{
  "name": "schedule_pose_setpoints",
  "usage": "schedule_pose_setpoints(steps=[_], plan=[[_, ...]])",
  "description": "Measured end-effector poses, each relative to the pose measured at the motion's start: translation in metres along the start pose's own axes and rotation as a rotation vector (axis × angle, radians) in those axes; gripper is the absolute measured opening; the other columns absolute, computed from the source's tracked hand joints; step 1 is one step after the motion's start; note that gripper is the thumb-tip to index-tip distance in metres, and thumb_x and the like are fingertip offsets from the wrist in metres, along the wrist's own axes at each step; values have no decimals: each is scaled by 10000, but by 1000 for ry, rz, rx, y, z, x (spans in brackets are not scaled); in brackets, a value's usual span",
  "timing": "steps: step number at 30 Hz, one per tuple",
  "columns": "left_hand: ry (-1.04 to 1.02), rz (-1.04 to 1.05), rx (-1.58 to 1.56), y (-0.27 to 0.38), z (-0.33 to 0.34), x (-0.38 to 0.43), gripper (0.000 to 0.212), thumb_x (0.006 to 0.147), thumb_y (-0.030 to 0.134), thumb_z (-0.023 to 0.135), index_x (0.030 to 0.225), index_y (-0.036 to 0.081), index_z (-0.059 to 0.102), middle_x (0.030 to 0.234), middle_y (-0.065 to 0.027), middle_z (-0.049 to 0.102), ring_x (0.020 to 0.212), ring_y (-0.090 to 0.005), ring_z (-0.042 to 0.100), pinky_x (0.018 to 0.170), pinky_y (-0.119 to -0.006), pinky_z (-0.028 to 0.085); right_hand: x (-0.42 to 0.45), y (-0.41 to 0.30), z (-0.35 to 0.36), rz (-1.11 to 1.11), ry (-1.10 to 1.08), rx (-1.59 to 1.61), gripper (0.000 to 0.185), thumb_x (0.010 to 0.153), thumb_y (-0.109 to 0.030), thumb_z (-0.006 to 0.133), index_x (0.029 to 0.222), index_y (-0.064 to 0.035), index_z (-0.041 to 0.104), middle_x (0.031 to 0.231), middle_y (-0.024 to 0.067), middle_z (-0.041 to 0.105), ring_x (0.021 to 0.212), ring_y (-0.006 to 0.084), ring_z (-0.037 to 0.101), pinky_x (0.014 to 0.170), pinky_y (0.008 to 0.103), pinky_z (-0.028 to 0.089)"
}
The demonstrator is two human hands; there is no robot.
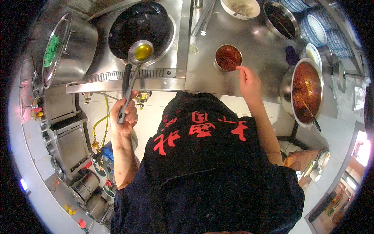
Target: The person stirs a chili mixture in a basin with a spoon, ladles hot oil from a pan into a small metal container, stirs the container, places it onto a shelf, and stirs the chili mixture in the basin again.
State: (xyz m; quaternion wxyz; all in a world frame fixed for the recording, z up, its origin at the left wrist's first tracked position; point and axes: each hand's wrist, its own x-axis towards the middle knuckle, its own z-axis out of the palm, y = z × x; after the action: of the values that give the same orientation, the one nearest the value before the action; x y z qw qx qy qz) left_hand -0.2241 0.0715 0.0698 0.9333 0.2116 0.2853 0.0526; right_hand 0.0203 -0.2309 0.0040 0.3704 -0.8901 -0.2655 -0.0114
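In my left hand (125, 114) is the grey handle of a metal ladle (133, 60), whose bowl holds clear yellow oil above the near edge of a black wok (140, 27). The wok's dark handle (126, 77) runs down behind the ladle towards my fingers; whether they touch it is unclear. My right hand (249, 83) is pinched at the near right rim of a small metal cup (229, 58) of dark red chili sauce. Its fingertips close on what looks like a spoon handle (233, 62) that lies in the sauce; the grip itself is partly hidden.
A large lidded stockpot (79, 49) stands left of the wok, with a green cloth (52, 51) on its lid. To the right are a big bowl of red chili sauce (305, 99), a pot of dark liquid (280, 22) and stacked blue-and-white bowls (336, 35). A white bowl (241, 10) sits farther back.
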Motion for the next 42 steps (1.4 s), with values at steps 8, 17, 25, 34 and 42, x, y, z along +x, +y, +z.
schedule_pose_setpoints(steps=[8, 17, 25, 34, 42], plan=[[108, -27, 103, -15, 9, -15, 390, 837, 188, 382, 1131, -68, 394, 506, 6, 378, 339, -73, 292, 302, -199, 239, 0, 7, -8, -7, 18, 50, 139, 815, -110, 483, 907, -38, 559, 852, 137, 599, 771, 302, 574, 684, 370, 451], [69, -107, 92, -32, 28, -19, 398, 839, 180, 382, 1142, -79, 378, 494, -8, 397, 318, -80, 310, 279, -187, 252, -8, 18, 12, -37, -71, 118, 188, 855, -195, 436, 950, -91, 560, 840, 135, 596, 741, 305, 570, 649, 375, 445], [-92, -184, 204, -42, 58, 5, 417, 832, 178, 385, 1139, -105, 376, 497, -39, 394, 311, -102, 299, 271, -213, 240, -12, 20, 3, -16, -57, 58, 191, 843, -221, 451, 942, -108, 568, 834, 125, 599, 737, 299, 573, 647, 387, 448], [-196, -233, 515, -63, 83, 41, 395, 819, 168, 417, 1106, -103, 402, 470, -40, 409, 286, -102, 306, 257, -218, 231, -13, 24, 3, -82, -42, 34, 156, 825, -167, 458, 905, -90, 567, 827, 116, 586, 770, 289, 553, 663, 373, 434], [-131, -188, 1073, -76, 103, 51, 353, 805, 149, 415, 1078, -70, 455, 503, -24, 444, 373, -90, 394, 346, -212, 313, -15, 24, -1, -102, -43, 80, 177, 827, -189, 449, 915, -78, 556, 825, 141, 565, 765, 318, 548, 662, 402, 433]])
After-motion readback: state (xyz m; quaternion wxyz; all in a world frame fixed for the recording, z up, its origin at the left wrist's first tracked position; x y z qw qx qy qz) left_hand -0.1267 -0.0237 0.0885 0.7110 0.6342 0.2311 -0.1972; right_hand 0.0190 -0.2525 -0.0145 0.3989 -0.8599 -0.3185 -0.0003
